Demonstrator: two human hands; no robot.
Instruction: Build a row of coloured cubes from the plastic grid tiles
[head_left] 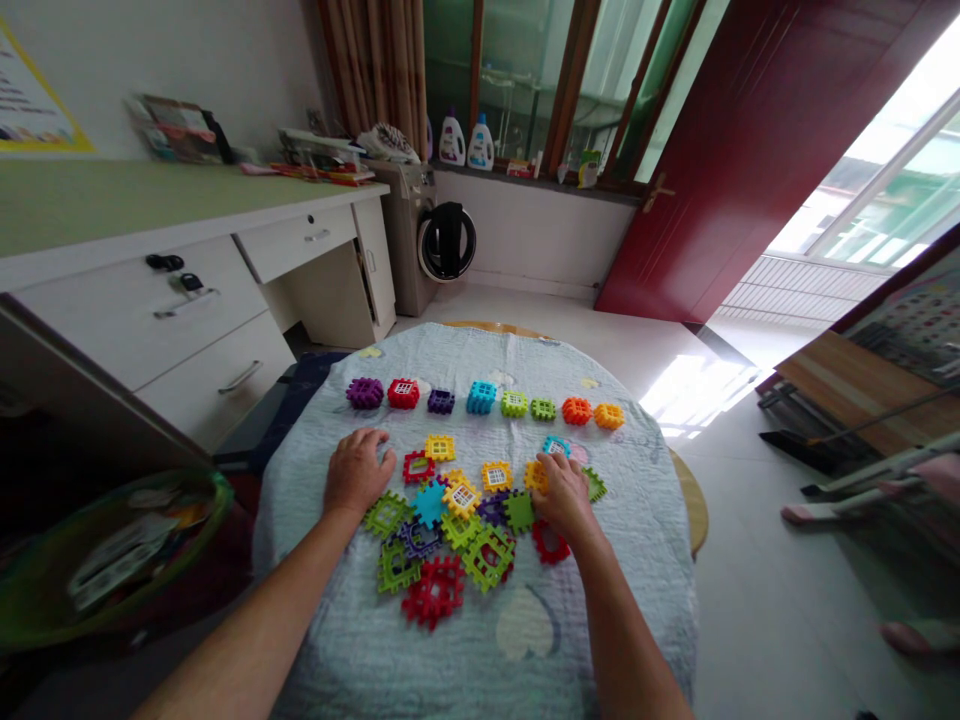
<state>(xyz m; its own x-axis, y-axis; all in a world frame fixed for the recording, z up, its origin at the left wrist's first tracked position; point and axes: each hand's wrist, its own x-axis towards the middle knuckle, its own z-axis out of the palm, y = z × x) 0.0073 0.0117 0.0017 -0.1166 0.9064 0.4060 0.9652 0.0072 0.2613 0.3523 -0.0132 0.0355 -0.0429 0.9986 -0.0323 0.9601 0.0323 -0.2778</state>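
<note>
A heap of flat, notched plastic tiles (450,535) in red, green, yellow, blue and purple lies on a round table under a pale blue cloth (465,660). Beyond it runs a row of assembled cubes (481,397), from purple on the left to orange on the right. My left hand (355,470) rests knuckles-up on the cloth at the heap's left edge, fingers curled, beside a red tile (417,466). My right hand (561,495) lies over the heap's right side, fingers bent onto an orange tile (535,476) near a teal one (556,446).
A white desk with drawers (187,300) stands to the left, a washing machine (427,240) behind it. A green basket (112,560) sits low at the left. A dark red door (750,150) stands open on the right. White tiled floor surrounds the table.
</note>
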